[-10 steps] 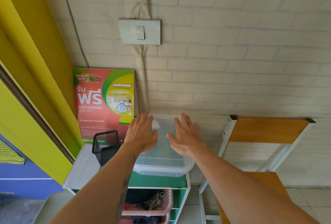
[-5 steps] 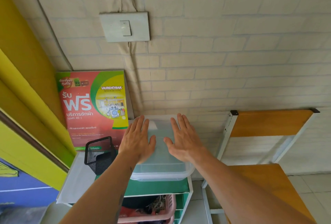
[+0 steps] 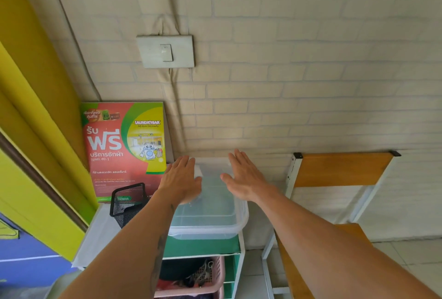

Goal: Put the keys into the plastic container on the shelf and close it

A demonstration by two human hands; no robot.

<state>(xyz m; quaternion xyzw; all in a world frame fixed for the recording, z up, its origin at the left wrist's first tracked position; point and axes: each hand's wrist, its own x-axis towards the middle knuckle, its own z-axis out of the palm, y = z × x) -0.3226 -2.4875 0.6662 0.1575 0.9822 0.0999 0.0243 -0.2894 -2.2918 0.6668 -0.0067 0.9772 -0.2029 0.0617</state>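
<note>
A clear plastic container (image 3: 210, 217) with its lid on sits on top of a green and white shelf (image 3: 203, 247) against the brick wall. My left hand (image 3: 181, 180) lies flat on the lid's left side, fingers spread. My right hand (image 3: 244, 176) lies flat over the lid's right side, fingers pointing at the wall. Neither hand holds anything. The keys are not visible; the cloudy lid and my hands hide the inside of the container.
A black mesh basket (image 3: 128, 202) stands left of the container, in front of a red laundry poster (image 3: 124, 148). A pink basket (image 3: 198, 279) fills the shelf below. A wooden chair (image 3: 339, 169) stands to the right. A light switch (image 3: 167, 51) is on the wall above.
Both hands stay flat on the lid; they have spread slightly apart toward its left and right sides. The camera view has shifted a little.
</note>
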